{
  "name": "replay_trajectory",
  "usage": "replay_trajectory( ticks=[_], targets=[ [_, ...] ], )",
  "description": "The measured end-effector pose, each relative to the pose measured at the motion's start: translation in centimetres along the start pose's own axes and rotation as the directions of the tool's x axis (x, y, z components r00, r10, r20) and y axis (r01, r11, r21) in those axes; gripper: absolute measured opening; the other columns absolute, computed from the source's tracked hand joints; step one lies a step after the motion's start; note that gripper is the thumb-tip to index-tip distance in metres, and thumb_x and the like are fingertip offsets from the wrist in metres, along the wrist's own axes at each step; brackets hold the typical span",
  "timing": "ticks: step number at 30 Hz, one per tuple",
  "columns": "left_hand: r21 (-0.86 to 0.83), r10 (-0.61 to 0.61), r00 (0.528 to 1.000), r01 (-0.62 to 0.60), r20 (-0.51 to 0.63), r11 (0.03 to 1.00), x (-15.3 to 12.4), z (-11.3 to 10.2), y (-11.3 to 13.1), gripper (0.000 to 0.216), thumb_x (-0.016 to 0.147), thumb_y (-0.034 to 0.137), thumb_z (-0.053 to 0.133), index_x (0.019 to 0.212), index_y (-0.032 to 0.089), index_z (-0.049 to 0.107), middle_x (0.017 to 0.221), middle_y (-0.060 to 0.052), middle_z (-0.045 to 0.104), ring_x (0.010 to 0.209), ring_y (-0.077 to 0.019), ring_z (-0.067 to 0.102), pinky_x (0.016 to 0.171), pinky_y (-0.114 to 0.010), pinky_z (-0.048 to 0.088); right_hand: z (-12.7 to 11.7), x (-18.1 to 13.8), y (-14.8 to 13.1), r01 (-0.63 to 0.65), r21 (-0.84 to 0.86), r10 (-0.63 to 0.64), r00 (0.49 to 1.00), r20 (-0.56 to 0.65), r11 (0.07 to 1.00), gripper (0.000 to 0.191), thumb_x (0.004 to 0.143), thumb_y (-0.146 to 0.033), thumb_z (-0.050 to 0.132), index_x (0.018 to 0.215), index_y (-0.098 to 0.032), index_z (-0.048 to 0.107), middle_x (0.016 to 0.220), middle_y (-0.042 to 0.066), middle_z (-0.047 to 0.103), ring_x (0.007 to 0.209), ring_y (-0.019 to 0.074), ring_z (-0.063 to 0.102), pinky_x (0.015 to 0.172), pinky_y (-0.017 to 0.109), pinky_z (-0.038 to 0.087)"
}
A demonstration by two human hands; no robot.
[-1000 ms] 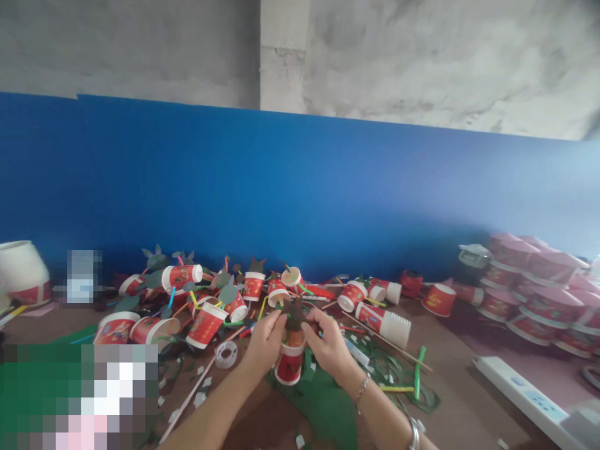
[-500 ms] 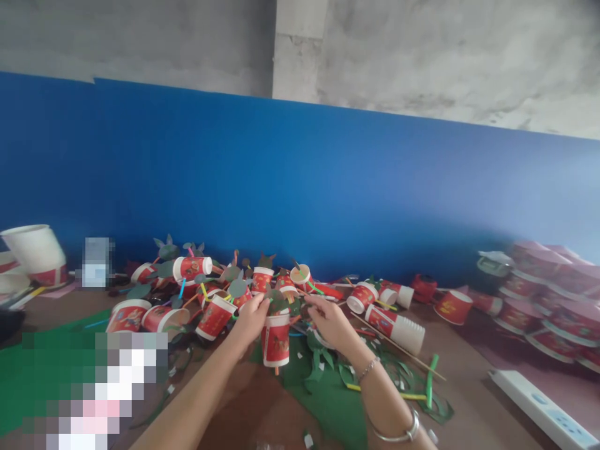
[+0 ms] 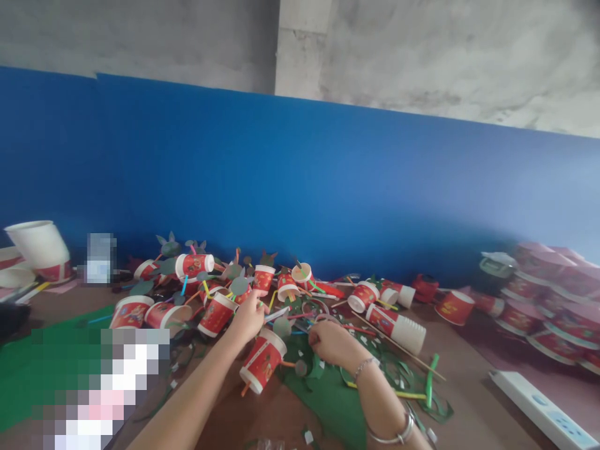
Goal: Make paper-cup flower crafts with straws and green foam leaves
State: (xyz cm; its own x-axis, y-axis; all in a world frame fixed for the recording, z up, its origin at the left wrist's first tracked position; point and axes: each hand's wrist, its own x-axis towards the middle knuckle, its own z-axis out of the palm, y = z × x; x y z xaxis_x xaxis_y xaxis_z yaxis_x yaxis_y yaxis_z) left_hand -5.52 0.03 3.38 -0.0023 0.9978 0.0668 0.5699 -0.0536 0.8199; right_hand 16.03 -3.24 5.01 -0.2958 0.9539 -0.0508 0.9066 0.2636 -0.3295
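Observation:
A red paper cup [image 3: 261, 362] with a white rim lies tilted on the brown table [image 3: 469, 400], an orange straw [image 3: 289, 364] sticking from its side to a small green disc [image 3: 300, 368]. My left hand [image 3: 247, 319] is just above and left of the cup's rim, fingers loosely apart and pointing at the pile of cups; I see nothing in it. My right hand [image 3: 328, 342] is closed in a fist right of the cup, next to the disc. What it holds is hidden. A bracelet and a bangle are on that wrist.
A heap of red cups with coloured straws and green paper leaves [image 3: 210, 287] lies against the blue wall [image 3: 300, 187]. A stack of cups [image 3: 396, 328] lies on its side at the right. Green felt [image 3: 328, 400], scraps, red bowls [image 3: 553, 300], a white power strip [image 3: 539, 403], a white bucket [image 3: 40, 250].
The cup was upright between both hands; now it lies tilted on the table. My left hand has let go and moved up, my right hand has closed into a fist.

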Motion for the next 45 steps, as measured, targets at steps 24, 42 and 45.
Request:
replay_trajectory(
  ticks=[24, 42, 45],
  targets=[
    [0.522, 0.05, 0.998, -0.026, -0.032, 0.853, -1.1, -2.6, 1.2, 0.025, 0.087, 0.025, 0.044, 0.106, 0.016, 0.057, 0.106, -0.014, 0.066, 0.099, -0.0281, 0.062, 0.08, -0.036, 0.045, 2.1, -1.3, -5.4, 0.103, -0.169, -0.076, 0.985, 0.157, 0.98, 0.044, 0.063, -0.013, 0.057, 0.107, -0.01, 0.056, 0.1, 0.016, 0.067, 0.093, 0.029, 0.064, 0.071, 0.031, 0.044],
    [0.495, 0.385, 0.749, -0.651, 0.539, 0.575, -4.9, 2.1, 2.9, 0.036, 0.071, 0.011, 0.055, 0.108, 0.012, 0.058, 0.091, -0.014, 0.068, 0.093, -0.0273, 0.063, 0.096, -0.042, 0.04, 1.0, -1.3, -4.6, -0.072, -0.329, 0.141, 0.971, 0.194, 0.942, 0.054, 0.068, -0.002, 0.058, 0.121, -0.003, 0.052, 0.101, 0.023, 0.068, 0.097, 0.0341, 0.065, 0.077, 0.038, 0.051],
    [0.572, 0.357, 0.753, -0.654, 0.553, 0.494, -4.8, 2.4, 2.4, 0.042, 0.068, 0.007, 0.053, 0.109, 0.012, 0.056, 0.083, -0.012, 0.069, 0.086, -0.0265, 0.065, 0.101, -0.046, 0.035, 0.5, -1.3, -4.2, -0.094, -0.312, 0.151, 0.975, 0.165, 0.945, 0.05, 0.066, -0.001, 0.058, 0.116, -0.003, 0.056, 0.1, 0.023, 0.068, 0.096, 0.0347, 0.065, 0.076, 0.038, 0.051]
  ],
)
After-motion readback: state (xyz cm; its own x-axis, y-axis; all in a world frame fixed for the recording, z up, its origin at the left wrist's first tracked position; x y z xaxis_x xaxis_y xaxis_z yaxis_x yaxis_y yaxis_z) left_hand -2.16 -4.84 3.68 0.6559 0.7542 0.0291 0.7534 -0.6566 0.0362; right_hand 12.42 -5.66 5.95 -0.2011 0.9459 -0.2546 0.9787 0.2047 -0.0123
